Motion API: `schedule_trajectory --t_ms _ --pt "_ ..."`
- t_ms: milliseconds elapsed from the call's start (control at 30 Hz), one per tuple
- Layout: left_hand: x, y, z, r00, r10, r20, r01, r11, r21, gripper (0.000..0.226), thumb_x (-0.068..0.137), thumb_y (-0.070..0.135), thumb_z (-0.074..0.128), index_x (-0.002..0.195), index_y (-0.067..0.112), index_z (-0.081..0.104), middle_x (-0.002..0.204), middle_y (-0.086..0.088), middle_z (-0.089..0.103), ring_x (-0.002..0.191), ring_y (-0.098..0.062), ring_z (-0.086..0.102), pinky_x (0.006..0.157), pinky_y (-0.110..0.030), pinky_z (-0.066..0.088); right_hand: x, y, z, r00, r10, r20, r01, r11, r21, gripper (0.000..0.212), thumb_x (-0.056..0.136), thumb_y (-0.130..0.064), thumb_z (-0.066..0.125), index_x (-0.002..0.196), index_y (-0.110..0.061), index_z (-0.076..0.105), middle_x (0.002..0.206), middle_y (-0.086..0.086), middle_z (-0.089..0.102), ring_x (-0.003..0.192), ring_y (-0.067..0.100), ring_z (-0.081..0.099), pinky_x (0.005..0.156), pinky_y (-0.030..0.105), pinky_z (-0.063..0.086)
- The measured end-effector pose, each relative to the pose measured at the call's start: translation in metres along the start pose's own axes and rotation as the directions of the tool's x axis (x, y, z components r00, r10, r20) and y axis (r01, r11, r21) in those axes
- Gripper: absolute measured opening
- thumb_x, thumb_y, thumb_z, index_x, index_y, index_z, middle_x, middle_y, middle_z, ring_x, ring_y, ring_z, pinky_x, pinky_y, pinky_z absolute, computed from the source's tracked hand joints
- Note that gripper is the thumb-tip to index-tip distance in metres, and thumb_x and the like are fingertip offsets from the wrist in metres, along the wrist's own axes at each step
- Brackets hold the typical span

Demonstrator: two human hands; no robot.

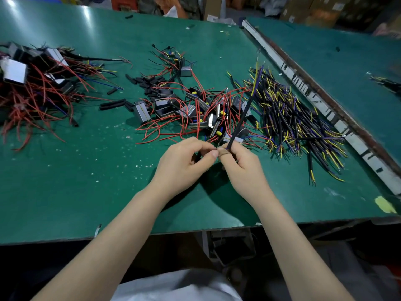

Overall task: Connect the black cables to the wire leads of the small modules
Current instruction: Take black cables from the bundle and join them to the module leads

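— Your right hand pinches one black cable upright above the surface; your left hand curls around something hidden.
— Careful: the cable's far end could snag the module pile.

Modules left of cables

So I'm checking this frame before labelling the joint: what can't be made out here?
- Wire joint: hidden between the fingertips of the left hand and right hand, head view.
- Lower end of the held cable: covered by the right grip.
- What the left hand pinches: too small, behind its thumb.
- Left pile: cut off by the frame's left edge.
- Far boxes: blurred.
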State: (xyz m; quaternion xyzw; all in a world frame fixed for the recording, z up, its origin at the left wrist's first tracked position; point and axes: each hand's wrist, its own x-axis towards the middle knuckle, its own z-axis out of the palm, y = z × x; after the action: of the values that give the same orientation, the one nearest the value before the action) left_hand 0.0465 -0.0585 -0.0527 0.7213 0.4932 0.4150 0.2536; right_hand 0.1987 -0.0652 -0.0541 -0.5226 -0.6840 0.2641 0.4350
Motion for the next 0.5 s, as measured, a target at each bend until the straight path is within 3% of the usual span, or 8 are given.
schedule_trajectory --t_ms 133,300,500 --pt "0.0009 -0.0019 0.0011 1.0 0.007 -0.021 -0.008 1.0 -0.005 0.02 0.085 0.037 0.053 0.084 0.025 0.068 0.076 0.008 0.058 0.071 -0.011 0.053 0.066 -0.032 0.044 0.0006 -0.0008 0.0001 0.993 0.111 0.036 -0.114 0.988 0.108 0.021 0.087 -0.036 0.048 0.07 -0.028 0.056 0.059 -0.013 0.049 0.063 0.007 0.046 0.059 0.019 0.036" --pt "0.0027 -0.0013 0.0005 0.999 0.026 -0.044 -0.026 1.0 0.006 0.014 0.085 0.03 0.055 0.08 0.023 0.066 0.075 0.008 0.057 0.07 0.002 0.048 0.06 -0.008 0.033 0.0008 -0.0023 0.0015 0.987 0.131 0.092 -0.148 0.964 0.219 0.031 0.094 -0.028 0.049 0.064 -0.033 0.057 0.056 -0.015 0.046 0.059 0.005 0.045 0.057 0.013 0.038" --pt "0.0006 -0.0008 -0.0042 0.999 0.015 0.028 -0.014 0.999 -0.032 0.007 0.089 0.024 0.063 0.09 0.023 0.071 0.082 0.009 0.064 0.074 -0.007 0.055 0.07 -0.022 0.042 0.0014 -0.0009 -0.0027 0.983 0.178 0.04 -0.183 0.955 0.232 0.03 0.096 -0.018 0.05 0.068 -0.025 0.056 0.054 -0.013 0.049 0.054 0.004 0.05 0.056 0.011 0.04"
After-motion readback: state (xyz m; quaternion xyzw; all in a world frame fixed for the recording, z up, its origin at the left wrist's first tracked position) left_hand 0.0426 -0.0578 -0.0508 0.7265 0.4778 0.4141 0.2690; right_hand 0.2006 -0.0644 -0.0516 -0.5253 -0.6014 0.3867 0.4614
